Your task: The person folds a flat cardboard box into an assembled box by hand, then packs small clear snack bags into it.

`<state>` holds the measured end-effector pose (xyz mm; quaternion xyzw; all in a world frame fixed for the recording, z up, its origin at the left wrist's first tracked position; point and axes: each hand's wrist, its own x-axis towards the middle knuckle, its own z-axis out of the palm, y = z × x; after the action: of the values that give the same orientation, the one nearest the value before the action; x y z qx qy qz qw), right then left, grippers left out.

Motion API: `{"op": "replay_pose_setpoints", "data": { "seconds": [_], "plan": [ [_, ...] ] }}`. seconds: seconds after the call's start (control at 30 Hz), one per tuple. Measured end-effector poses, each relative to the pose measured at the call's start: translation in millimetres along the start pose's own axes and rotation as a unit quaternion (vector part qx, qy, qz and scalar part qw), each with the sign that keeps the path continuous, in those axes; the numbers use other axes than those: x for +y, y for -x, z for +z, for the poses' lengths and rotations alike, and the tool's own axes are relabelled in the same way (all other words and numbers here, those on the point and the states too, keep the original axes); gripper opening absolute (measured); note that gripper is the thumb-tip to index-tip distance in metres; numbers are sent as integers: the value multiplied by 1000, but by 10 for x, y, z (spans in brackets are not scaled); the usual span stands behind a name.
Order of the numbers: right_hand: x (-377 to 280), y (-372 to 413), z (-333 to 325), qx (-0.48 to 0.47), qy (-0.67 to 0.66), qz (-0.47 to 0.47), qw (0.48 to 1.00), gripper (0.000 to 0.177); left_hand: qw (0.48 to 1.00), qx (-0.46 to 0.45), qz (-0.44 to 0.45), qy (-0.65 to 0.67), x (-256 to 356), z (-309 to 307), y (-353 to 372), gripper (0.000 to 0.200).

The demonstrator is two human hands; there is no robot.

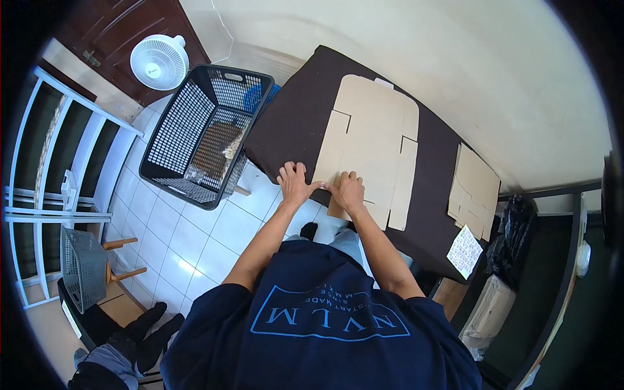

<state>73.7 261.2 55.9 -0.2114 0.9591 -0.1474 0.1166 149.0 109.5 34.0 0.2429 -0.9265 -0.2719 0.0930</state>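
Observation:
A flat die-cut cardboard box blank [377, 143] with slits along its sides lies on the dark cloth-covered table [292, 110]. My left hand [296, 186] rests at the table's near edge, left of the cardboard, its bent fingers apart on the cloth. Its thumb stretches right to the blank's near left corner, where it meets the other thumb. My right hand [348, 192] grips the near left part of the blank, fingertips curled on top. Below that hand, a narrow flap [336, 209] is angled down at the edge. Whatever lies between the thumbs is too small to make out.
More cut cardboard pieces [473, 188] lie at the table's right end, near a patterned paper sheet [465, 251]. A large dark plastic basket [214, 130] stands left of the table, with a white fan [158, 63] behind it. Another person's legs [146, 331] show at lower left.

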Motion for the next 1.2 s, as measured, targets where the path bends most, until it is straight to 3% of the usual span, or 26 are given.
{"op": "replay_pose_setpoints", "data": {
  "seconds": [0.13,0.3,0.37,0.5,0.67,0.93,1.07,1.13,1.2],
  "plan": [
    [25,-105,76,0,-32,17,999,54,1000,-20,-12,4,-54,42,-24,59],
    [190,-168,151,-15,-60,13,998,51,999,-42,4,29,-201,27,-46,49],
    [253,-232,116,-76,-95,6,993,46,998,-65,-1,26,-201,-14,-104,49],
    [228,-215,47,-64,-101,2,993,44,992,-125,2,30,-281,-66,-186,49],
    [169,-213,34,-56,-62,17,996,44,995,-101,3,-12,-90,-120,-175,54],
    [172,-231,-49,-93,-85,40,991,43,986,-161,0,-40,-135,-167,-275,58],
    [157,-244,-87,-111,-91,48,988,39,986,-143,81,22,-450,-237,-433,39],
    [195,-259,-31,-108,-102,46,988,38,958,-262,103,58,-636,-294,-729,26],
    [219,-241,-2,-106,-111,42,987,37,915,-379,-11,137,-718,-299,-1127,19]
  ]
}}
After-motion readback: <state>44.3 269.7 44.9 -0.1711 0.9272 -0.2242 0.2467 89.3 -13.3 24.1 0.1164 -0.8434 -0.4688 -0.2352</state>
